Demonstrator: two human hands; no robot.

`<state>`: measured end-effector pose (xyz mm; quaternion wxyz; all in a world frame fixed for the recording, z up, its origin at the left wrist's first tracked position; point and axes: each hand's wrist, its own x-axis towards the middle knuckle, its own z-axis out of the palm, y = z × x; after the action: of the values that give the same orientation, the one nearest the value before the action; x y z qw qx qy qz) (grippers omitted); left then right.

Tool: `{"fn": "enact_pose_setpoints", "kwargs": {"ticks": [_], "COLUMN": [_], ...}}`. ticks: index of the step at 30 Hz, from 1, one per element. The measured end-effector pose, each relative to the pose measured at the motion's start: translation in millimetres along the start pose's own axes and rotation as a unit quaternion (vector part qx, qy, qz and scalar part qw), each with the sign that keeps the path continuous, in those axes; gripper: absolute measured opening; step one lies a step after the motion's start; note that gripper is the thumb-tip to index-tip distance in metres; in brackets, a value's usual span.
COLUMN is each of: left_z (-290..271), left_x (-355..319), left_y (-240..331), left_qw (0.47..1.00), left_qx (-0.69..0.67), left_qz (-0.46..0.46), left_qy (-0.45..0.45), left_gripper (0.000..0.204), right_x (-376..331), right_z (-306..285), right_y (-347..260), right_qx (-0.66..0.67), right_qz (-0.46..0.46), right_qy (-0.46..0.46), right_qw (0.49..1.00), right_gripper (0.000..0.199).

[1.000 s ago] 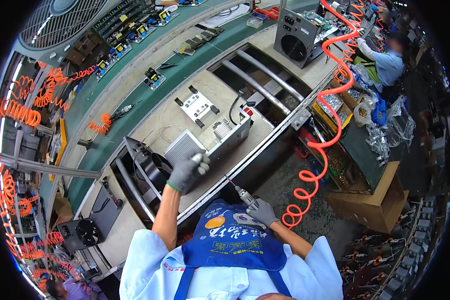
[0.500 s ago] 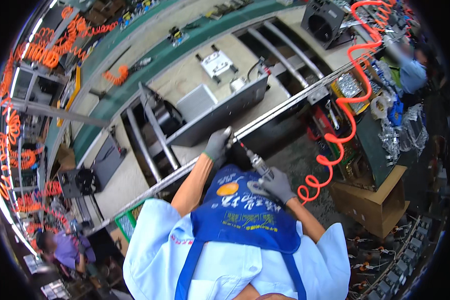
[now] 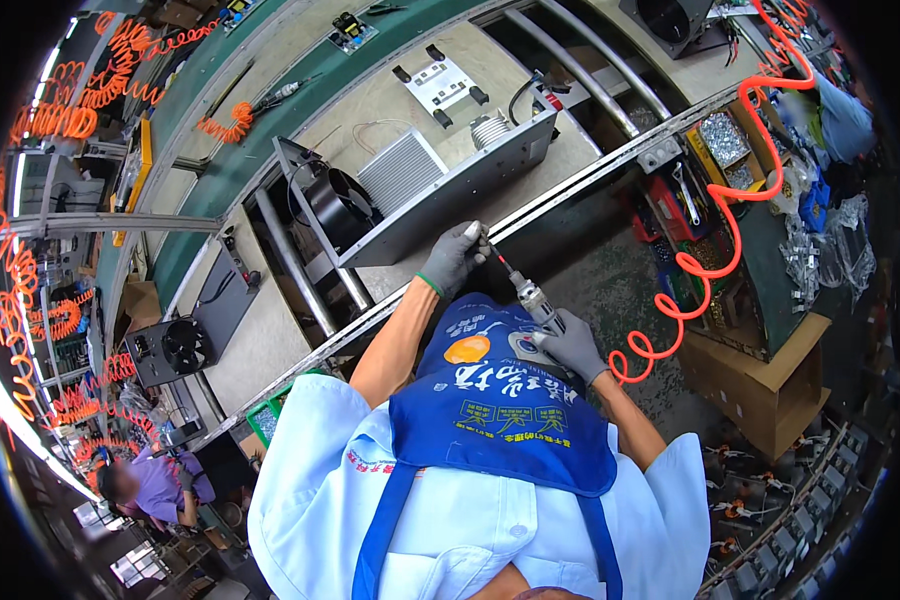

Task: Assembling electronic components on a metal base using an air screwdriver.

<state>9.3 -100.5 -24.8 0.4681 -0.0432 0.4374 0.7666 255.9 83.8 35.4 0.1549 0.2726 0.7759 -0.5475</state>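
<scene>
While white and yellow lettering (image 3: 485, 368) crosses the blue apron (image 3: 495, 453), the right hand (image 3: 573, 350) clamps one screwdriver (image 3: 533, 298) before the bench edge (image 3: 570, 185); its bit (image 3: 502, 262) points toward the left hand (image 3: 452, 260), whose fingers curl, though I cannot tell whether they close on anything; one fan (image 3: 345, 208) stands behind one dark panel (image 3: 460, 190)

Bright light covers the table (image 3: 572, 156); a light strip (image 3: 6, 392) glares white at far left; the floor (image 3: 602, 275) right of centre is dim. The left hand (image 3: 450, 262) and right hand (image 3: 575, 348) look sharp; fisheye distortion bends lines near the black rim.
</scene>
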Motion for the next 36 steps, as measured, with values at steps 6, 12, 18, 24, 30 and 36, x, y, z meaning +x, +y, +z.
{"fn": "enact_pose_setpoints", "kwargs": {"ticks": [6,12,18,24,30,36], "left_z": [-18,-4,25,-33,-76,-71], "left_x": [11,-2,-25,65,94,96], "left_y": [0,-3,107,193,181,187], "left_qw": [0.980,0.822,0.736,0.567,0.523,0.518], "left_qx": [0.182,0.552,0.595,0.774,0.825,0.829], "left_qz": [-0.014,-0.013,0.264,0.035,-0.031,-0.076], "left_qy": [0.080,0.139,0.186,0.279,0.211,0.195], "left_gripper": [0.024,0.038,0.033,0.059,0.057,0.058], "right_x": [16,68,122,130,141,154], "right_z": [5,34,58,61,70,84], "right_y": [-3,6,21,28,48,65], "right_qx": [-0.041,-0.082,-0.106,-0.103,-0.118,-0.115], "right_qz": [0.008,0.040,0.073,0.068,0.057,0.058], "right_qy": [0.012,0.031,0.040,0.034,0.048,0.050], "right_qw": [0.999,0.995,0.991,0.992,0.990,0.990], "right_gripper": [0.040,0.044,0.046,0.046,0.043,0.042]}}
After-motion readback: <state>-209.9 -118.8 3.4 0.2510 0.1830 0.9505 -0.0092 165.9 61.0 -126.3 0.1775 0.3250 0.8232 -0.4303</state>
